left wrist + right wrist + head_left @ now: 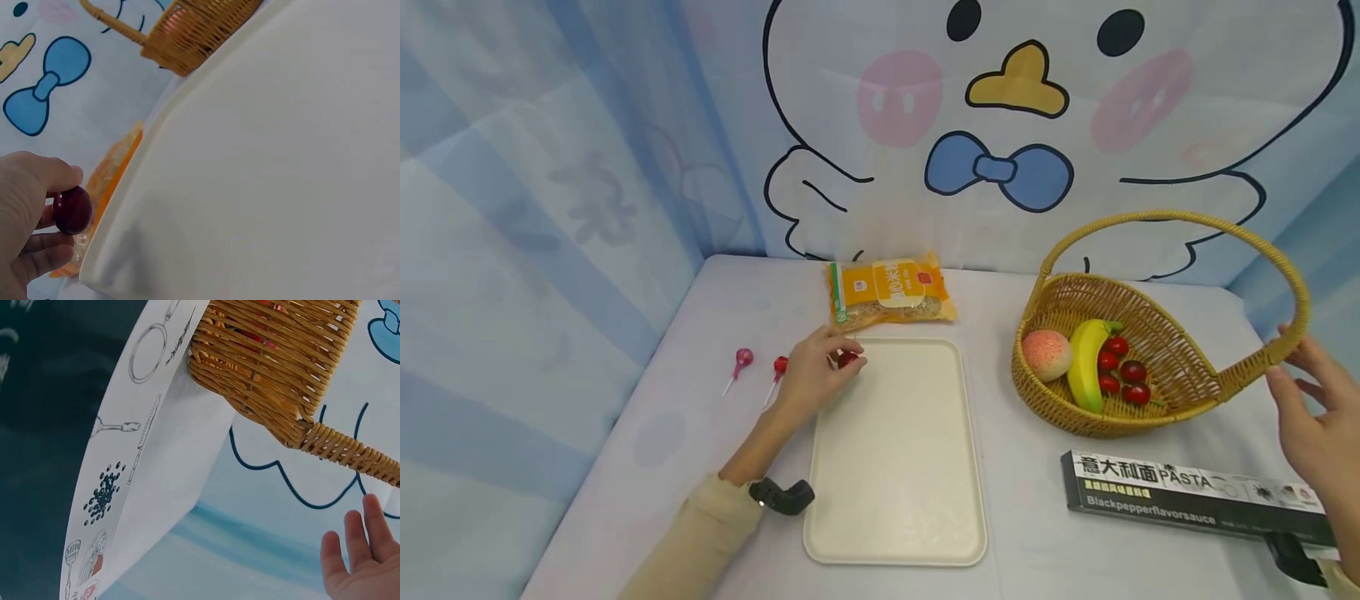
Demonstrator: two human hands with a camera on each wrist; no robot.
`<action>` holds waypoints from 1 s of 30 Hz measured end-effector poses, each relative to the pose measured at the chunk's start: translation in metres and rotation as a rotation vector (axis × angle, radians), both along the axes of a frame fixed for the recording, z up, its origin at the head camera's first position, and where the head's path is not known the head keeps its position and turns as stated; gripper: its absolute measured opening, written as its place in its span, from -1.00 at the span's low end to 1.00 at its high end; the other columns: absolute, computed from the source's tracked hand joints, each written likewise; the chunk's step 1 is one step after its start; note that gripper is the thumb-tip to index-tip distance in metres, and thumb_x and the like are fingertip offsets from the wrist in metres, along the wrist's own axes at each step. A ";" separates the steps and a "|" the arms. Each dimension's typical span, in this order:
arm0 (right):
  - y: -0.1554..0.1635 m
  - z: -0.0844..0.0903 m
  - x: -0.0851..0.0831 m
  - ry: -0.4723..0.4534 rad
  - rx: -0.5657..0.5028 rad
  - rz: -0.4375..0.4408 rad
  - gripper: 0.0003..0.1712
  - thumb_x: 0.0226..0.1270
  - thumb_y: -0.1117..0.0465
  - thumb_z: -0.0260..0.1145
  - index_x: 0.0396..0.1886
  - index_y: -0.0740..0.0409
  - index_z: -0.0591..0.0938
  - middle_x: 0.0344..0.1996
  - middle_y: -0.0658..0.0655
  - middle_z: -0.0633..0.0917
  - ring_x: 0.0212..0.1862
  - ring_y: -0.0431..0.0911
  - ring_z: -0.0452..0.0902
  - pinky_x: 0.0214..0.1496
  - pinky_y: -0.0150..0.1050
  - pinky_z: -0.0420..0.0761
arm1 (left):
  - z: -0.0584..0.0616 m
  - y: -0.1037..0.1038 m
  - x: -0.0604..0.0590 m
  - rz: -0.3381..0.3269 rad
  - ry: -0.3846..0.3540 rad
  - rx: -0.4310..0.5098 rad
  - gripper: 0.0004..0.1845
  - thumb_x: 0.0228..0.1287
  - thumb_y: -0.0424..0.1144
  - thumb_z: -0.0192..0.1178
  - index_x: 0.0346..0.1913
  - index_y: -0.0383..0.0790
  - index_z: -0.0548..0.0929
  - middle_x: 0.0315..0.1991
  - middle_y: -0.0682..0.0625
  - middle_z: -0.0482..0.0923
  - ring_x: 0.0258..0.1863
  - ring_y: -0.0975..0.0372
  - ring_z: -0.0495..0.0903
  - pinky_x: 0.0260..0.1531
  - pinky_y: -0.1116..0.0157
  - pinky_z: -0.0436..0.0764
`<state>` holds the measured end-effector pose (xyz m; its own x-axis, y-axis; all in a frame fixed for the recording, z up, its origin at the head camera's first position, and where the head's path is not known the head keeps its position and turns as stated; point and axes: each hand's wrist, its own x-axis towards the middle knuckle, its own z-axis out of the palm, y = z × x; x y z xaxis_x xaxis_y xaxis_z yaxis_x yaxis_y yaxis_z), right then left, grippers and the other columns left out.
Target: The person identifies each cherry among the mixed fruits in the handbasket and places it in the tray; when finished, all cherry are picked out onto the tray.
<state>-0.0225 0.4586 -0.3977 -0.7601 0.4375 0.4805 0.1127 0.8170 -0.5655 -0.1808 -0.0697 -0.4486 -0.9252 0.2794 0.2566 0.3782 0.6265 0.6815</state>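
Note:
My left hand [829,358] pinches a small dark red ball [847,359], a cherry or a lollipop head, just off the far-left corner of the cream tray [895,467]. The left wrist view shows the red ball [72,210] between thumb and fingers [37,240] beside the tray's rim [119,219]. My right hand [1300,383] is open with straight fingers, close to the right end of the wicker basket's handle [1292,333]; whether it touches the handle I cannot tell. In the right wrist view the fingers [356,547] lie below the handle [350,450], apart from it.
The basket [1180,375] holds a peach [1046,354], a banana [1084,367] and several cherries [1122,368]. An orange food packet [889,292] lies behind the tray. Two lollipops, pink [742,358] and red [780,364], lie left. A black pasta box [1195,492] lies front right.

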 end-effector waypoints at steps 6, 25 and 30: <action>0.001 -0.002 0.000 0.053 0.022 0.038 -0.40 0.76 0.24 0.02 0.66 -0.24 0.35 0.51 -0.32 0.45 0.47 -0.67 0.18 0.57 -0.60 0.13 | -0.010 0.000 -0.001 -0.002 -0.007 -0.044 -0.83 0.32 -0.17 0.51 -0.12 -0.16 0.84 -0.15 -0.08 0.68 -0.24 0.13 0.59 -0.18 0.33 0.63; 0.002 -0.003 0.000 0.057 0.016 0.040 -0.41 0.76 0.24 0.02 0.65 -0.21 0.37 0.45 -0.43 0.45 0.46 -0.65 0.21 0.59 -0.57 0.18 | -0.023 0.006 -0.001 0.003 -0.037 -0.124 -0.82 0.35 -0.17 0.49 -0.07 -0.13 0.83 -0.07 -0.07 0.67 -0.19 0.13 0.59 -0.10 0.23 0.72; 0.000 -0.002 -0.002 0.028 0.005 0.016 -0.40 0.76 0.23 0.00 0.66 -0.28 0.34 0.53 -0.18 0.47 0.48 -0.64 0.21 0.61 -0.55 0.17 | -0.023 0.007 -0.001 0.007 -0.042 -0.146 -0.80 0.36 -0.15 0.48 -0.04 -0.11 0.83 -0.04 -0.06 0.69 -0.16 0.12 0.56 -0.09 0.23 0.69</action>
